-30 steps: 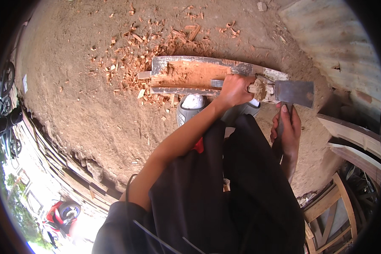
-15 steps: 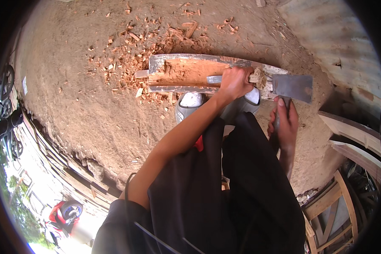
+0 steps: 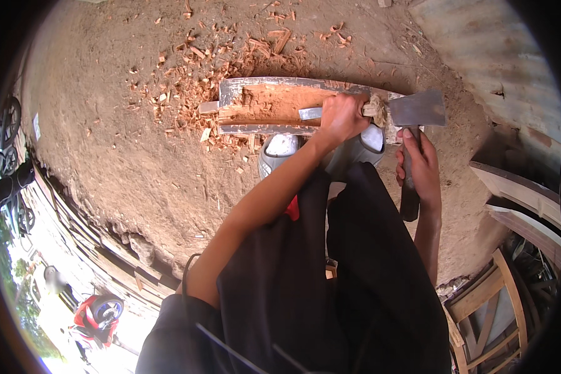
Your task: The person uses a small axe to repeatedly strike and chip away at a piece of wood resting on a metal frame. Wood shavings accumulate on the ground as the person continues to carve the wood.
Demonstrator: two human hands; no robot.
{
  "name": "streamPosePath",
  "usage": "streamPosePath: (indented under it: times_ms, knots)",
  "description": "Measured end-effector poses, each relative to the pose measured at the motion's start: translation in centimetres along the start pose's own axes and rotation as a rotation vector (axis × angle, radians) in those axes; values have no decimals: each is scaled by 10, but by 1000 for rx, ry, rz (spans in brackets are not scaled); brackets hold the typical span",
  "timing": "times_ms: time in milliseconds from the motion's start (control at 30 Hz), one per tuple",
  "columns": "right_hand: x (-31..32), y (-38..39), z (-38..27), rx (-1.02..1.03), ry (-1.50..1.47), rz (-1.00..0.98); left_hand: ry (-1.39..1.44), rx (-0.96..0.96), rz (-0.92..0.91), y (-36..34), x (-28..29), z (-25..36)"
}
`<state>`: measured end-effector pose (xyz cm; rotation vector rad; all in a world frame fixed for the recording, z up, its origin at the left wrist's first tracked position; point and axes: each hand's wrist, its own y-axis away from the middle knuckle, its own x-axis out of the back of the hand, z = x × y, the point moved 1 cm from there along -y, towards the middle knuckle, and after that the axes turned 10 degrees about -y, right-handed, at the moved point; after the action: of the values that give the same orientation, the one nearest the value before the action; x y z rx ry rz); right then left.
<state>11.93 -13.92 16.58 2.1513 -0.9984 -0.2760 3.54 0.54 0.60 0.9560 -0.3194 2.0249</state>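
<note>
Hollowed timber [image 3: 274, 101], upper centre, looks heavy, stiff; I'd grip its rims. Left hand [image 3: 345, 117] clasps chisel [image 3: 310, 113]; right hand [image 3: 424, 169], broad-headed tool [image 3: 417, 109].

Rough wooden block [image 3: 274, 103], smooth matt metal blade [image 3: 417, 108]

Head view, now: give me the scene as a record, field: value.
left hand: closed around chisel, blade pointing left over the hollow, frayed handle end to the right
right hand: gripping flat-headed tool by its handle
tool head: beside the handle end; contact unclear
workpiece: curved, hollowed, reddish inside, dark worn rim
chips: scattered beyond and left of workpiece
ground: bare dirt
feet: grey shoes at workpiece's near side
right edge: corrugated sheet, wooden frame
lower left: red motorbike
</note>
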Motion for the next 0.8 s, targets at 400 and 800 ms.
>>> streamPosePath:
  times_ms: [400,800]
  knots:
    - [1,11,1,7,-50,5,167,-56,0,2,14,12]
    - [0,14,-24,62,28,64,168,174,165,-16,20,14]
